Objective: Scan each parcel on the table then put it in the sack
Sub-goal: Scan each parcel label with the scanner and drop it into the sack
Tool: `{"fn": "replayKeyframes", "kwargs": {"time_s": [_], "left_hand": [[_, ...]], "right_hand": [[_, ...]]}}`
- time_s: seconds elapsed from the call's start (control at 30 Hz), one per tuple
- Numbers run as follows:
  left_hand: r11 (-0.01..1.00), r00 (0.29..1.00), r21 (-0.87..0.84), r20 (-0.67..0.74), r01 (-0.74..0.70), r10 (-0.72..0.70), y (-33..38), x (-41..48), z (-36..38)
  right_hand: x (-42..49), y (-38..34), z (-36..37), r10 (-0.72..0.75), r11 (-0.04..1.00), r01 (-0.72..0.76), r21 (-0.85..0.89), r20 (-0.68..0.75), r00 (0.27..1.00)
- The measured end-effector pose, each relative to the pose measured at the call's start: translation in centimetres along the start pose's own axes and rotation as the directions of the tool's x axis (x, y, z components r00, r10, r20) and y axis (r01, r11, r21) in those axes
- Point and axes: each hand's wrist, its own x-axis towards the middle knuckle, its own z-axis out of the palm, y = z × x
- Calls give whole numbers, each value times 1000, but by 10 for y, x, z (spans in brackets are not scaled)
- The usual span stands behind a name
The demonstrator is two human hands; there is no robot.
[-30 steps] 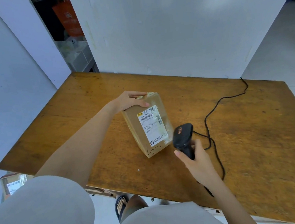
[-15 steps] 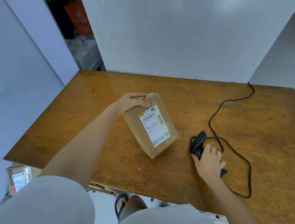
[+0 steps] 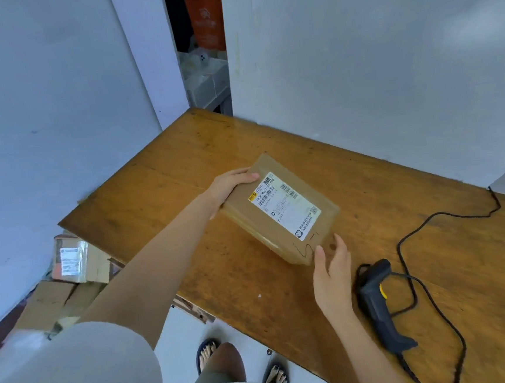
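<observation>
A brown cardboard parcel (image 3: 259,218) with a white shipping label is tilted above the wooden table (image 3: 398,197). My left hand (image 3: 229,185) grips its far left end. My right hand (image 3: 331,273) has open fingers touching the parcel's near right corner from below. The black barcode scanner (image 3: 376,299) lies on the table to the right of my right hand, its black cord (image 3: 431,221) looping across the tabletop. No sack is visible.
Several cardboard boxes (image 3: 71,268) are piled on the floor left of the table. White walls stand behind and to the left. An orange bag (image 3: 204,21) shows in a gap at the back. My sandalled feet (image 3: 209,352) are below the table's near edge.
My right hand has set the scanner down on the table, let go, and come to the parcel's near corner. My left hand has lifted and tilted the parcel. The view swung left.
</observation>
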Motion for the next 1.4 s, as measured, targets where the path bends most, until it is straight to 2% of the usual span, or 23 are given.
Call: {"fn": "replayKeyframes", "kwargs": {"time_s": [0.13, 0.27, 0.43, 0.53, 0.67, 0.77, 0.9, 1.0, 1.13, 1.3, 1.4], "left_hand": [[985, 985, -169, -168, 20, -49, -12, -26, -54], [971, 946, -235, -320, -33, -46, -29, -62, -133], [912, 864, -402, -484, -80, -138, -65, -122, -253], [908, 828, -417, -523, -40, -204, -87, -166, -324], [935, 734, -353, -626, 37, -265, -113, -210, -412], [934, 717, -356, -659, -31, -228, -128, -226, -460], [935, 662, -350, -715, -59, -226, -141, -218, -505], [954, 670, -298, -716, -42, -195, -141, -193, -538], [980, 658, -174, -727, 96, -194, -130, -140, -589], [984, 746, -140, -642, 112, -176, -111, -69, -642], [980, 754, -113, -625, 166, -200, -105, -28, -669]], "right_hand": [[6, -43, 44, -76, 988, 46, 146, 207, 975], [-1, -97, 103, -149, 968, 66, 242, 343, 927], [-34, -171, 194, -269, 949, 106, 297, 586, 765], [-66, -211, 258, -316, 943, 162, 290, 636, 704], [-103, -256, 341, -403, 914, 245, 322, 670, 624], [-113, -286, 391, -439, 898, 306, 316, 688, 578], [-105, -320, 444, -474, 876, 369, 309, 692, 545], [-83, -343, 483, -482, 869, 395, 299, 693, 536], [-41, -365, 540, -441, 890, 380, 253, 689, 575], [11, -383, 603, -325, 945, 241, 220, 709, 626], [39, -384, 635, -260, 966, 189, 179, 716, 648]]}}
